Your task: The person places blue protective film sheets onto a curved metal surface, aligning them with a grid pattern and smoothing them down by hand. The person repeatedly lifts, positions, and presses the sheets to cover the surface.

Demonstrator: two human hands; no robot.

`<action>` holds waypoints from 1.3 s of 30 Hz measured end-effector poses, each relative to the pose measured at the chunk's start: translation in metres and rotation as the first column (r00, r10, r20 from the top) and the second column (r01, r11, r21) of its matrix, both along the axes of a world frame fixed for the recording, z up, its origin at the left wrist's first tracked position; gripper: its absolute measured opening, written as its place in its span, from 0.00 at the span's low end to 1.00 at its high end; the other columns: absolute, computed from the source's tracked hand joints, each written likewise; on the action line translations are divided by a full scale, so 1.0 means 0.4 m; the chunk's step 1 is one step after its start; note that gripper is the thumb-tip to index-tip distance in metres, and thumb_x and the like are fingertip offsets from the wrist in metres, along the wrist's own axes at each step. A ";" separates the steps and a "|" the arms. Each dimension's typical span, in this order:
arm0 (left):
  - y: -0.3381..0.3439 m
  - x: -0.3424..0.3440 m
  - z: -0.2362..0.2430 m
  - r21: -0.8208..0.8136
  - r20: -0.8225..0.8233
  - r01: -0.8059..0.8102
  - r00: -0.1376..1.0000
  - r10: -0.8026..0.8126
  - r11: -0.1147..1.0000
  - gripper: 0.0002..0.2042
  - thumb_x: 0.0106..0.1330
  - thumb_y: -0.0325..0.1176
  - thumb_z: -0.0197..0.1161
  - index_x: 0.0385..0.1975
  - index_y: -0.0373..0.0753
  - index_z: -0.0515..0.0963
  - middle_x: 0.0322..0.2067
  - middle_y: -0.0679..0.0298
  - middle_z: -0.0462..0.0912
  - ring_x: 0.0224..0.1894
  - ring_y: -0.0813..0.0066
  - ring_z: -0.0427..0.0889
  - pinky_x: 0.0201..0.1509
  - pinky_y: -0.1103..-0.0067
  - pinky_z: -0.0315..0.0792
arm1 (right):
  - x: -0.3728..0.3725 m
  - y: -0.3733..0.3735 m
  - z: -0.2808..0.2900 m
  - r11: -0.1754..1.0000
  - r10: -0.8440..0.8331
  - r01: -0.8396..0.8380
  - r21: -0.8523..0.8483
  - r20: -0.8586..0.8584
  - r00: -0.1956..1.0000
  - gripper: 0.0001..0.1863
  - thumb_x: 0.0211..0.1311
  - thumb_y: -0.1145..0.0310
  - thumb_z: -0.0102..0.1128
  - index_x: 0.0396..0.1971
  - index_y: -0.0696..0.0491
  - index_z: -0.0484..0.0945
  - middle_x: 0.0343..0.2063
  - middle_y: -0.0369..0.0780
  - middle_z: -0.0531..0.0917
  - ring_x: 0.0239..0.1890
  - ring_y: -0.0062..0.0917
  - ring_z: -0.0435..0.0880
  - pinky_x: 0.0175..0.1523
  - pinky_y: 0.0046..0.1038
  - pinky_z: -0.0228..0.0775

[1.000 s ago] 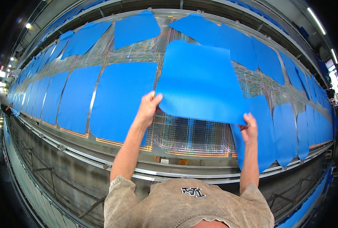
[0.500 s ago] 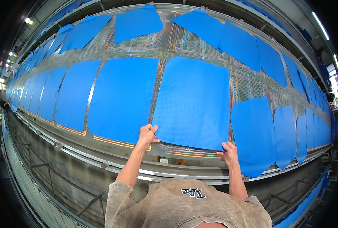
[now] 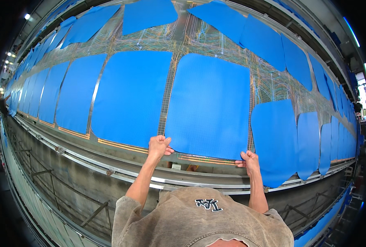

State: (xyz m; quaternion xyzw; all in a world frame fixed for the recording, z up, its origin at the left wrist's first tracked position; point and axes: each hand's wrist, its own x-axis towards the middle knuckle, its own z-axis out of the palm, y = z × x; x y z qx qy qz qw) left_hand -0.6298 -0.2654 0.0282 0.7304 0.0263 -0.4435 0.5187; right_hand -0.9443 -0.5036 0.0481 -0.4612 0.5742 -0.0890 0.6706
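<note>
A blue textured sheet (image 3: 209,105) with rounded corners lies across the near side of a long table in front of me. At its near left corner, my left hand (image 3: 160,147) is closed, pinching the edge between thumb and fingers. My right hand (image 3: 249,159) pinches the near right corner, thumb on top and fingers curled below. Between the hands, the sheet's front edge runs close above orange lines marked on the tabletop. My fingers hide both corners in part.
Another blue sheet (image 3: 131,96) lies flat to the left, and a skewed blue sheet (image 3: 274,140) overhangs the table's front at right. Several more line both sides. A metal rail (image 3: 142,181) runs along the near edge. A person (image 3: 3,106) stands at far left.
The near edge of the sheet has come down, lying flatter against the tabletop, with both hands still at its corners. The whole view has shifted slightly.
</note>
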 end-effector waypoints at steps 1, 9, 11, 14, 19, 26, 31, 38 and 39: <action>0.002 -0.002 0.004 -0.001 -0.005 -0.004 1.000 0.004 1.000 0.09 0.63 0.31 0.61 0.24 0.33 0.74 0.20 0.58 0.80 0.17 0.73 0.82 0.16 0.83 0.75 | 0.008 0.001 0.010 1.000 -0.012 0.012 0.005 -0.012 1.000 0.07 0.62 0.70 0.58 0.27 0.56 0.75 0.23 0.40 0.81 0.22 0.27 0.84 0.21 0.21 0.77; 0.015 0.002 0.010 0.008 0.013 0.041 0.999 -0.041 0.999 0.09 0.63 0.31 0.62 0.26 0.32 0.75 0.19 0.57 0.81 0.17 0.75 0.82 0.16 0.83 0.73 | 0.000 0.002 -0.011 0.997 -0.068 0.066 -0.044 -0.040 0.997 0.09 0.59 0.72 0.61 0.21 0.53 0.72 0.18 0.37 0.79 0.17 0.26 0.83 0.17 0.20 0.73; 0.014 0.002 0.014 0.005 0.020 0.052 0.998 -0.052 0.999 0.09 0.63 0.31 0.61 0.26 0.32 0.75 0.20 0.57 0.81 0.17 0.75 0.82 0.16 0.84 0.73 | -0.005 0.000 -0.017 0.996 -0.071 0.069 -0.055 -0.041 0.997 0.08 0.58 0.72 0.62 0.22 0.54 0.73 0.18 0.37 0.79 0.16 0.26 0.83 0.16 0.20 0.73; 0.018 0.002 0.024 0.020 -0.026 0.030 0.999 -0.030 0.999 0.09 0.63 0.31 0.61 0.25 0.32 0.75 0.20 0.57 0.81 0.17 0.76 0.81 0.17 0.84 0.73 | 0.000 0.007 -0.018 0.994 -0.088 0.085 -0.067 -0.040 0.995 0.09 0.58 0.72 0.62 0.21 0.53 0.73 0.17 0.37 0.78 0.17 0.25 0.83 0.16 0.20 0.73; 0.020 0.000 0.026 0.026 -0.034 0.028 0.999 -0.027 0.999 0.09 0.64 0.31 0.60 0.25 0.34 0.73 0.20 0.57 0.80 0.17 0.76 0.81 0.16 0.84 0.72 | 0.003 0.009 -0.018 0.994 -0.082 0.077 -0.073 -0.063 0.995 0.09 0.58 0.71 0.62 0.22 0.52 0.72 0.17 0.36 0.78 0.16 0.26 0.82 0.16 0.21 0.73; 0.026 -0.002 0.026 -0.011 -0.028 0.041 0.999 -0.041 0.999 0.09 0.64 0.31 0.61 0.25 0.34 0.73 0.20 0.55 0.81 0.17 0.74 0.80 0.16 0.84 0.72 | 0.000 0.007 -0.016 0.995 -0.084 0.083 -0.046 -0.020 0.996 0.09 0.59 0.70 0.62 0.23 0.53 0.72 0.19 0.37 0.78 0.17 0.26 0.82 0.17 0.21 0.73; 0.023 -0.005 0.034 -0.014 -0.048 0.021 0.999 -0.022 1.000 0.09 0.63 0.31 0.61 0.23 0.34 0.73 0.20 0.55 0.81 0.17 0.74 0.80 0.17 0.84 0.73 | -0.002 0.008 -0.017 0.994 -0.102 0.101 -0.049 -0.007 0.995 0.08 0.60 0.70 0.61 0.24 0.55 0.73 0.19 0.37 0.78 0.17 0.26 0.82 0.17 0.20 0.73; 0.030 0.000 0.030 -0.020 -0.053 0.025 0.998 -0.026 0.999 0.09 0.63 0.31 0.62 0.23 0.34 0.73 0.20 0.56 0.80 0.18 0.73 0.81 0.17 0.84 0.74 | 0.008 0.019 -0.009 0.991 -0.127 0.125 -0.056 -0.039 0.991 0.08 0.60 0.69 0.60 0.26 0.57 0.75 0.19 0.38 0.79 0.17 0.25 0.82 0.18 0.21 0.73; 0.029 0.002 0.033 -0.021 -0.060 0.027 0.998 -0.029 0.999 0.09 0.63 0.31 0.62 0.23 0.34 0.73 0.20 0.56 0.80 0.18 0.73 0.81 0.18 0.84 0.74 | 0.009 0.020 -0.008 0.990 -0.129 0.127 -0.062 -0.038 0.991 0.08 0.60 0.69 0.60 0.26 0.57 0.75 0.19 0.38 0.79 0.17 0.25 0.82 0.18 0.21 0.73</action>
